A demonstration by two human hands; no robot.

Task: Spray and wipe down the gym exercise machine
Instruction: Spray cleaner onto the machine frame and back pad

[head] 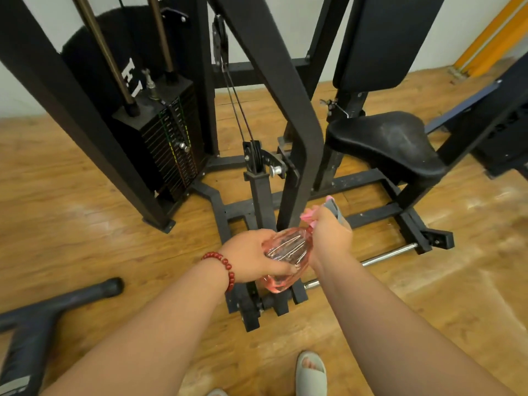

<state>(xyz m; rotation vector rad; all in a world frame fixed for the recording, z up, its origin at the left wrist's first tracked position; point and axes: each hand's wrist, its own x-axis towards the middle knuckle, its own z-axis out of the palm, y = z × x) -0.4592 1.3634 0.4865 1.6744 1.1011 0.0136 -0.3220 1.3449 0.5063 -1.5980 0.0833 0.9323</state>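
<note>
A black gym machine (294, 115) stands in front of me, with a padded seat (385, 144), a back pad (380, 38) and a weight stack (168, 144). Low in front of its bent lever arm I hold a clear pink spray bottle (285, 252). My left hand (251, 255), with a red bead bracelet on its wrist, grips the bottle's body. My right hand (328, 235) grips the pink spray head and also holds a grey cloth (335, 212) that sticks out above the fingers.
The machine's base frame (371, 215) and a chrome bar (385, 257) lie on the wooden floor. A dark grey padded bar (43, 315) lies at the lower left. Another black machine (500, 132) stands at the right edge. My sandalled foot (310, 372) is at the bottom.
</note>
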